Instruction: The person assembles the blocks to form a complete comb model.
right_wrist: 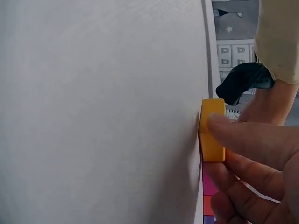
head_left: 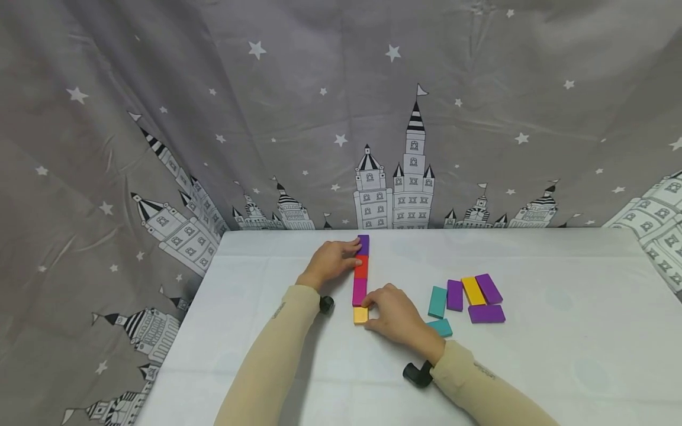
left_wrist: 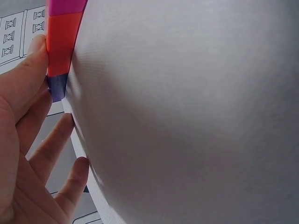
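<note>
Blocks run in a straight line across the white table, end to end, and both hands are on them! Farthest from the person sits a purple block, then a red block, then a magenta block, and at the near end a yellow block.

Over on the left side of the line, the left hand has its thumb against the red block and its index finger at the purple one; the remaining fingers spread loosely, wrapped around nothing. And the right hand has a pinch grip on the yellow block, thumb laid on it in the right wrist view, magenta right beyond.

Off to the right, loose pieces: a teal block beside a small purple piece, then a loose yellow piece with a slanted purple piece alongside, and a crosswise purple piece just below that pair. Another teal piece peeks out, partly hidden behind the right wrist. Behind everything hangs a grey curtain with stars and castles.
</note>
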`<state>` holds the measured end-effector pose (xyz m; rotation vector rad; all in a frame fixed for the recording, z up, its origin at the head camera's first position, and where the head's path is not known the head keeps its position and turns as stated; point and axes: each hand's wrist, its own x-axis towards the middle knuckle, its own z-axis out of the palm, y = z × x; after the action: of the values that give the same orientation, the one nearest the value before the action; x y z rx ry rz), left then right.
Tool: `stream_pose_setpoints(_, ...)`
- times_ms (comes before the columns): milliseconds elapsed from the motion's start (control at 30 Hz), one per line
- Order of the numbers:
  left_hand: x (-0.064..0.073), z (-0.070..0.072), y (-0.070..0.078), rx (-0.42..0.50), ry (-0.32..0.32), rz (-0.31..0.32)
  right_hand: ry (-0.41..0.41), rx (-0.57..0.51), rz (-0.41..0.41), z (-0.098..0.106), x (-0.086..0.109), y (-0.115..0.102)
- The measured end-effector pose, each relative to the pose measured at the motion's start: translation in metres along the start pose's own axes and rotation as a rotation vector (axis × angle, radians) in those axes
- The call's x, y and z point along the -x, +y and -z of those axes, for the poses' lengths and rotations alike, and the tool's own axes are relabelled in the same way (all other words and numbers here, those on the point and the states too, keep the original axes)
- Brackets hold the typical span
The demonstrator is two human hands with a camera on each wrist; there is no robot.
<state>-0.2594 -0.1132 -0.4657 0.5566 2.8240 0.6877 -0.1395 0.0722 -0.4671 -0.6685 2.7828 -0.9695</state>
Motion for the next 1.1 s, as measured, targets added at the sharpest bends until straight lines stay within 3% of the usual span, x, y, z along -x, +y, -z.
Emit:
stream_pose_setpoints(633, -0.0021, -0.0002, -0.0029, -0.011, 0.004, -0.007, 0.022, 0.045, 0.014, -0.0009, -0.001, -0.0055)
stream_pose_setpoints(1100, -0.0007, -0.0008, -0.0002, 0.011, -0.003, 0.023, 0.04, 0.042, 0.022, -0.0043, -0.0055, -0.0034)
